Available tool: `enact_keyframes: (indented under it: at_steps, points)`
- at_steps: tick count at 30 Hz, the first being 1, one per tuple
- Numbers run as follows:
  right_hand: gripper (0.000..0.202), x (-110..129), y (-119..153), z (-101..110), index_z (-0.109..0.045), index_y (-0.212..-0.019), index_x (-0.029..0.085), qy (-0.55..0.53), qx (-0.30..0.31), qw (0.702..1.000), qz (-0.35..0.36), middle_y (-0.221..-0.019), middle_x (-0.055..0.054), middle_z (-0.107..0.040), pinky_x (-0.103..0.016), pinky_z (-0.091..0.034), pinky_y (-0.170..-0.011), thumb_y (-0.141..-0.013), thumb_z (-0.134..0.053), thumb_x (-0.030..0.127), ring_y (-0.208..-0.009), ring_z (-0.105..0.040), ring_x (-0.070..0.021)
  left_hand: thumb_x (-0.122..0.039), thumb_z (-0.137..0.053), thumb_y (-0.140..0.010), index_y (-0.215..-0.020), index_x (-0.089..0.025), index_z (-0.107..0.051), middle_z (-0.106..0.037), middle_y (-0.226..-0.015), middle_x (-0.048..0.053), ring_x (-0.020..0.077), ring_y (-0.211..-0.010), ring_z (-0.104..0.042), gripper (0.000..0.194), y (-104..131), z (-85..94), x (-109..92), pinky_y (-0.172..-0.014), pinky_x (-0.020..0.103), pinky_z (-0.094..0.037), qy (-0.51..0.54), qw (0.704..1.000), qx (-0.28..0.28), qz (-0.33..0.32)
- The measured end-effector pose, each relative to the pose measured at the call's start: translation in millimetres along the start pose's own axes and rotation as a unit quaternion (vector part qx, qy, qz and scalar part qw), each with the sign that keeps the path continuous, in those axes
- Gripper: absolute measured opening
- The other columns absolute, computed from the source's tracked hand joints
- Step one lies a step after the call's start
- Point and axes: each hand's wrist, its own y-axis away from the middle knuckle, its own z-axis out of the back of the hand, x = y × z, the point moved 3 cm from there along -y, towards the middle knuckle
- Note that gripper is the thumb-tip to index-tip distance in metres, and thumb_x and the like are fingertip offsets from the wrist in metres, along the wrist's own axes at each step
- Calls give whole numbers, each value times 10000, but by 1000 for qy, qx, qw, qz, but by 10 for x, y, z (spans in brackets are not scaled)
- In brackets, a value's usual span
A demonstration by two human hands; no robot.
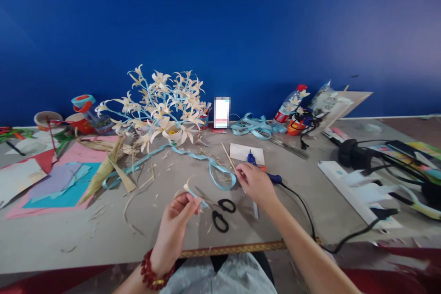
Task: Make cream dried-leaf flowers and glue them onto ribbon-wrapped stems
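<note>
Low over the table, my left hand [181,211] is closed in a pinch on a small flower stem [204,203] wrapped in pale blue, with a cream tip above the fingers. My right hand [257,183] has its fingers drawn together. A thin wooden stick [228,155] and a loop of light blue ribbon [220,187] meet its fingertips; which one it grips, I cannot tell. Behind that hand lies a blue glue gun [251,157], partly covered by it. Black-handled scissors [220,213] rest between my hands, blades toward the left hand.
At the back stands a pot of cream husk flowers [172,135]. Coloured paper [69,183] and dried husks [103,172] lie left. Rightward are a bottle [287,105], a power strip [358,197] and the glue gun's cord [303,206]. Coiled ribbon [253,126] sits near the wall.
</note>
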Motion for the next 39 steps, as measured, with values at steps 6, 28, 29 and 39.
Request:
enact_keyframes:
  at_steps: [6, 28, 29, 39]
  points:
    - [182, -13, -536, -153, -648, -948, 117, 52, 55, 996, -49, -903, -161, -706, -312, -460, -724, -897, -493, 197, -861, -672, -268, -374, -760, -722, -636, -161, -627, -574, -612, 0, 124, -606, -503, 265, 16, -38, 14, -600, 218, -432, -30, 999, 15, -22]
    - [203, 31, 186, 599, -616, -1021, 231, -164, 40, 978, 120, -834, -27, -710, -236, -454, -604, -970, -435, 307, -688, -653, -165, -359, -740, -740, -666, -165, -632, -561, -613, -7, 125, -610, -494, 234, -139, 111, -128, -633, 234, -406, 1, 998, -45, -54]
    - [210, 61, 277, 606, -633, -1012, 236, -148, 47, 978, 138, -868, -36, -722, -238, -458, -614, -968, -434, 288, -710, -665, -172, -356, -734, -747, -661, -167, -630, -560, -608, -10, 123, -611, -492, 233, -139, 102, -128, -638, 233, -404, 2, 998, -42, -54]
    - [239, 271, 506, 580, -667, -998, 235, -76, -26, 981, 178, -837, -38, -749, -232, -457, -601, -939, -436, 229, -664, -681, -157, -338, -721, -761, -665, -174, -637, -569, -625, -8, 126, -623, -500, 208, -119, 46, -70, -644, 231, -412, -24, 997, -45, -66]
